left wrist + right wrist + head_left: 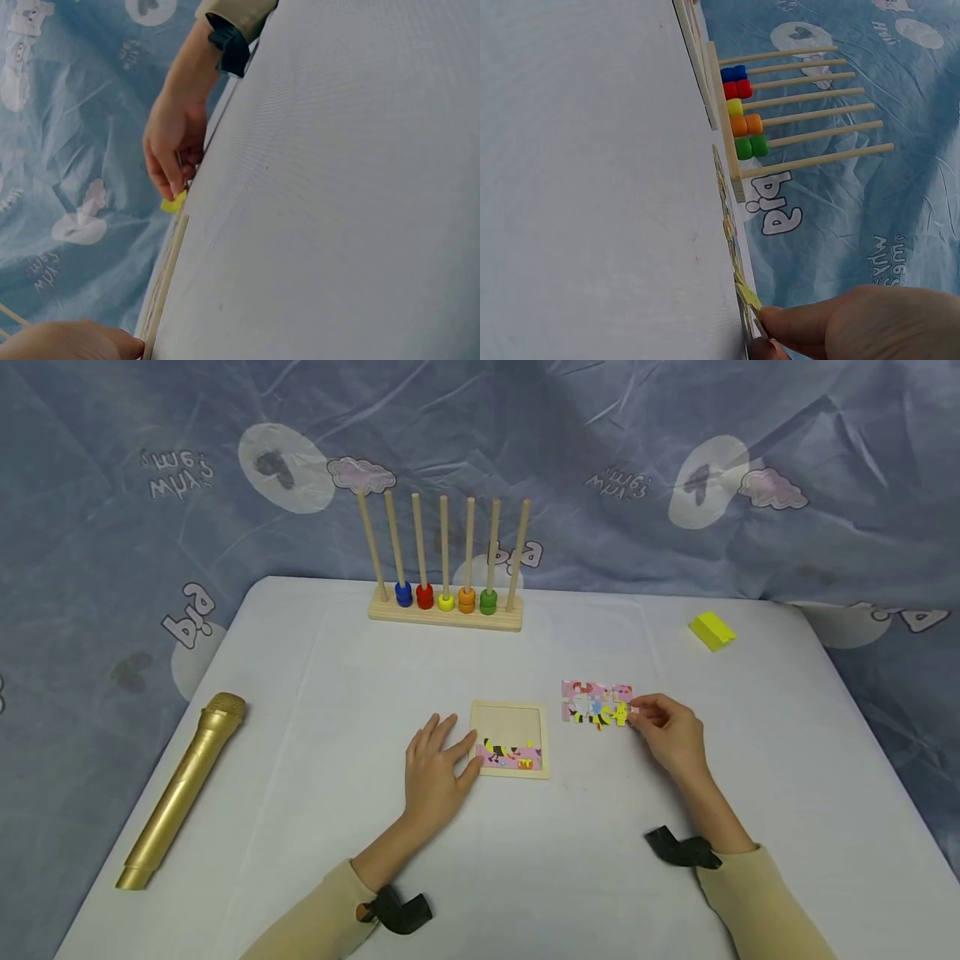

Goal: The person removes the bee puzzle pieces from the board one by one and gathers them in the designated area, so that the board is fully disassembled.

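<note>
A square wooden puzzle tray [546,735] lies mid-table, a strip of pink picture pieces [495,760] along its near side. My left hand [433,777] lies beside it with spread fingers, thumb and index finger at the tray's left edge. To the tray's right, several joined pink puzzle pieces [583,697] lie flat on the tabletop. My right hand [675,739] is at their right end. In the right wrist view, the thumb and a finger of the right hand [877,322] pinch a thin puzzle piece with yellow on it [748,295]. Its outline is partly hidden by the fingers.
A wooden peg rack [446,618] with coloured beads stands at the back. On the left lies a gold microphone [180,793]. A yellow block [712,632] sits at the back right. Patterned grey-blue cloth [525,435] hangs behind the white table [337,693].
</note>
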`<state>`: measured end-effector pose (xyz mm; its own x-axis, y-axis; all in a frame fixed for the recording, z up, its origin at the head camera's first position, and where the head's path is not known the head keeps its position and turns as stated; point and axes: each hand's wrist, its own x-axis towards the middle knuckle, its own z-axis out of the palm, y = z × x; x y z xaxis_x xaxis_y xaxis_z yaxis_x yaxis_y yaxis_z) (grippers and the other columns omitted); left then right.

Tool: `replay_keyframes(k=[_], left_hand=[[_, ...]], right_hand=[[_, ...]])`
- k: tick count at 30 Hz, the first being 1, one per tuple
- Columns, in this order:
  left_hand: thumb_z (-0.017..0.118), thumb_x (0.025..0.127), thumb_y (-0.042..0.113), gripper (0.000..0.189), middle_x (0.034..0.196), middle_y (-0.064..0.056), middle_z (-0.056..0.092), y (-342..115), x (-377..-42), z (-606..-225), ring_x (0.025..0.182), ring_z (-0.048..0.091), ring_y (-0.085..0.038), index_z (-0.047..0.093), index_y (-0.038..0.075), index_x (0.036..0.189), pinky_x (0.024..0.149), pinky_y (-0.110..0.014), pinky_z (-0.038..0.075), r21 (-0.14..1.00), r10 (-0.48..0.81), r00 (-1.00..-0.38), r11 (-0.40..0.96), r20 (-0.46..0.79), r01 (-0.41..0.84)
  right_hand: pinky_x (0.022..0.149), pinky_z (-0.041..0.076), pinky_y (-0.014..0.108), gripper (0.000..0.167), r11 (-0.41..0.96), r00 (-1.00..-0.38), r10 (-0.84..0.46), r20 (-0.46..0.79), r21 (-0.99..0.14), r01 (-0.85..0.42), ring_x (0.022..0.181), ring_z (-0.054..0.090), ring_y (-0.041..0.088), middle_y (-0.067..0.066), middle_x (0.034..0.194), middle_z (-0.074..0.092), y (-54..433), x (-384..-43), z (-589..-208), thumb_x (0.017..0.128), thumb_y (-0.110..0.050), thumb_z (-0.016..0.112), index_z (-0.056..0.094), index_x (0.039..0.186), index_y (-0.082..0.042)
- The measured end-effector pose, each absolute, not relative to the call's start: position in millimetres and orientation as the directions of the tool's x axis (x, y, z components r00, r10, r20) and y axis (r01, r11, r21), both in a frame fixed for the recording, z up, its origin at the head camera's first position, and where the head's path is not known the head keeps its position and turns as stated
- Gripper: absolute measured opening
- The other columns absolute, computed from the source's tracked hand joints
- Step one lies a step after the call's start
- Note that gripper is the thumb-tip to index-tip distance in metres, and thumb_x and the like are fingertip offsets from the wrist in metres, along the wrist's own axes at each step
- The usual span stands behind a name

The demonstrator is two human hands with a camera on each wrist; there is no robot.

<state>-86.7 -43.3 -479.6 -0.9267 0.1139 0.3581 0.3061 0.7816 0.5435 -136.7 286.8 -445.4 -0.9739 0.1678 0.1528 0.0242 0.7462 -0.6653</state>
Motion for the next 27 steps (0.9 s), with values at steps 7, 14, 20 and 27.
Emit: replay_keyframes(k=[7, 14, 20, 27], left_hand=[[0.075, 0.084, 0.026, 0.037, 0.139, -0.017, 0.056, -43.7, -87.2, -480.0, 0.137, 0.040, -0.040, 0.073, 0.010, 0.117, 0.108, -0.058, 0.030, 0.535, 0.115, -0.922, 0.785, 0.371, 0.313], [0.075, 0.084, 0.026, 0.037, 0.139, -0.017, 0.055, -43.9, -87.5, -480.2, 0.138, 0.039, -0.039, 0.073, 0.011, 0.117, 0.109, -0.058, 0.029, 0.540, 0.116, -0.924, 0.783, 0.363, 0.310], [0.075, 0.085, 0.026, 0.037, 0.140, -0.016, 0.055, -44.6, -88.9, -480.3, 0.139, 0.039, -0.039, 0.072, 0.011, 0.118, 0.110, -0.057, 0.028, 0.541, 0.117, -0.928, 0.783, 0.354, 0.305], [0.075, 0.085, 0.026, 0.037, 0.140, -0.017, 0.055, -45.0, -88.2, -479.2, 0.138, 0.039, -0.040, 0.072, 0.011, 0.117, 0.110, -0.058, 0.029, 0.548, 0.115, -0.928, 0.778, 0.354, 0.306]], right_hand=[[0.061, 0.037, 0.012, 0.017, 0.789, -0.961, 0.141, 0.238, -0.614, -0.036, 0.072, 0.052, 0.013, 0.014, 0.084, 0.065, 285.9, -137.0, -450.0, 0.087, -0.006, 0.072, 0.071, 0.103, 0.000], [0.060, 0.036, 0.011, 0.019, 0.789, -0.959, 0.141, 0.246, -0.613, -0.041, 0.074, 0.055, 0.021, 0.016, 0.084, 0.064, 285.6, -137.4, -451.1, 0.085, -0.003, 0.072, 0.069, 0.103, 0.003], [0.060, 0.036, 0.011, 0.017, 0.797, -0.958, 0.144, 0.246, -0.602, -0.035, 0.075, 0.056, 0.022, 0.016, 0.083, 0.064, 284.7, -138.2, -450.8, 0.085, -0.003, 0.072, 0.070, 0.100, 0.004], [0.061, 0.036, 0.008, 0.018, 0.775, -0.942, 0.185, 0.280, -0.630, -0.035, 0.074, 0.051, 0.007, 0.015, 0.085, 0.065, 281.2, -136.8, -443.1, 0.087, -0.006, 0.070, 0.071, 0.102, 0.003]])
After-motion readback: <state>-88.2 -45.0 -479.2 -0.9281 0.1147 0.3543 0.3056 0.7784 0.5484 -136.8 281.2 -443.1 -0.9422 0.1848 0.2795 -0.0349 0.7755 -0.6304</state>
